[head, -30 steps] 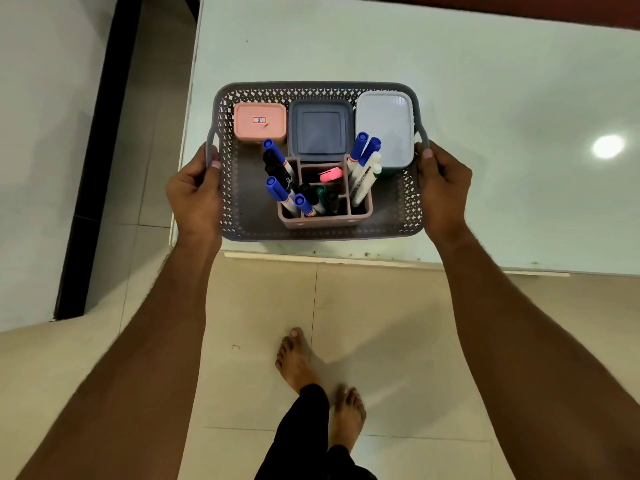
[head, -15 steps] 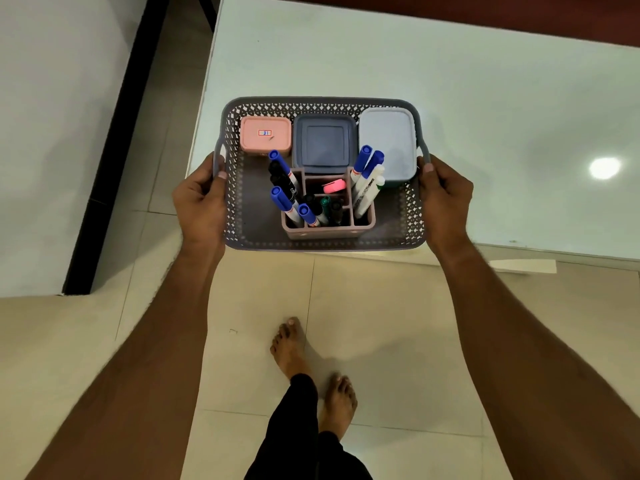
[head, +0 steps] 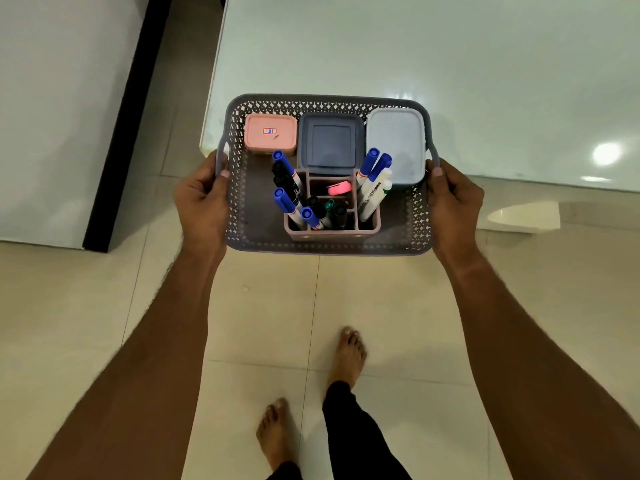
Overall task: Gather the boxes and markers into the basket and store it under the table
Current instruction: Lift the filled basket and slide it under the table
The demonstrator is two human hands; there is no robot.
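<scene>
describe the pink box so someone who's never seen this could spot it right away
Find the grey perforated basket held by both hands in front of the table. Three lidded boxes line its far wall; the pink box is leftmost. It is the smallest and alone carries a small label on its lid.

The floor (head: 398, 306) was laid in large cream tiles with thin grout lines, and it shone faintly. Two bare feet stood on it: one foot (head: 348, 358) was further forward, the other foot (head: 275, 431) was behind it and to the left. Dark trouser legs (head: 353, 434) covered both ankles. At the left a pale panel (head: 52, 109) rose from the floor, perhaps a wall or a cabinet side, and a black strip (head: 124, 126) ran along its right edge down to the tiles. A bright round glare (head: 606, 153) lay at the far right
</scene>
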